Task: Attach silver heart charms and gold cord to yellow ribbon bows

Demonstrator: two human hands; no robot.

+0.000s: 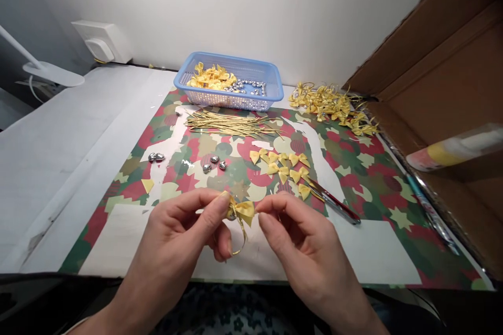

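Observation:
My left hand (188,225) pinches a yellow ribbon bow (244,210) between thumb and fingers, above white paper (377,246). A silver bead (231,215) shows partly under the bow, and a thin gold cord (244,243) hangs from it in a loop. Close by the bow's right end, the thumb and forefinger of my right hand (302,241) come together; what lies between them, if anything, is too small to make out. Loose yellow bows (283,172) lie in a group beyond my right hand. Silver beads (214,159) rest beyond my left hand.
A blue basket (236,57) holds bows and beads at the back. Gold cords (231,123) lie before it. Finished-looking bows with cords (330,103) are heaped right. A slim metal tool (334,201) lies near the loose bows. A cardboard box (444,63) borders the right side.

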